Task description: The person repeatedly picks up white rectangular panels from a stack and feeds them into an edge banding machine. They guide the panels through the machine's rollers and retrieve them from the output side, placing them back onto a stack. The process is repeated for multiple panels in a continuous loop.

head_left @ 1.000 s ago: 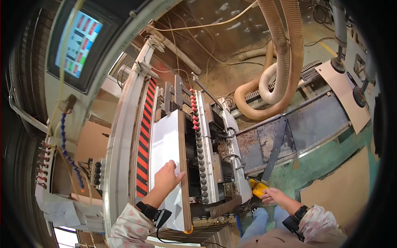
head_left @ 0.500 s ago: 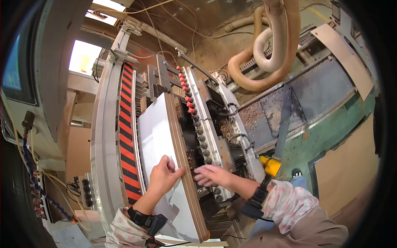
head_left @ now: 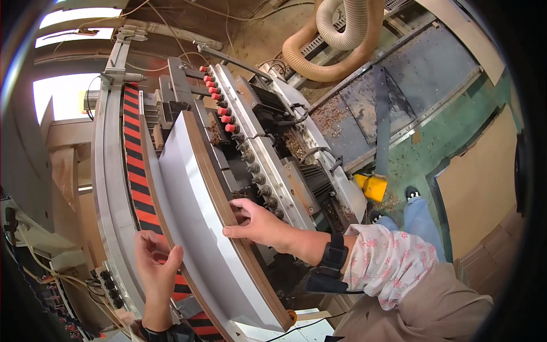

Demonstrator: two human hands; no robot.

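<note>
A: In the head view, what is the main thing?

B: It is a long white panel (head_left: pixel 219 228) with a brown edge band. It lies on the bed of a drilling machine (head_left: pixel 273 154) and it is lifted on its edge side, tilted toward the person. I take this panel as the landmark.

A: Where is the left hand?

B: The left hand (head_left: pixel 155 263) is at the left long edge of the panel, near its lower end. The fingers (head_left: pixel 171 259) curl over this edge and touch it, so the hand is grasping the panel.

A: And the right hand?

B: The right hand (head_left: pixel 256 223) is on the opposite, right long edge of the panel, on the brown band. The thumb lies along the band and the fingers go over the edge. It is also grasping the panel. A black wrist strap (head_left: pixel 333 256) sits just behind this hand, next a flowered sleeve (head_left: pixel 387 265).

A: What is around the panel?

B: Just left of the panel runs a strip with red and black stripes (head_left: pixel 135 165). Just right of the panel stands a row of spindles, some with red caps (head_left: pixel 219 102), going from the far end toward the right hand. Well to the right of the panel, on the green floor, there is a yellow container (head_left: pixel 371 187). Beyond the far end of the panel and to the right, a beige ribbed hose (head_left: pixel 336 40) is coiled.
</note>
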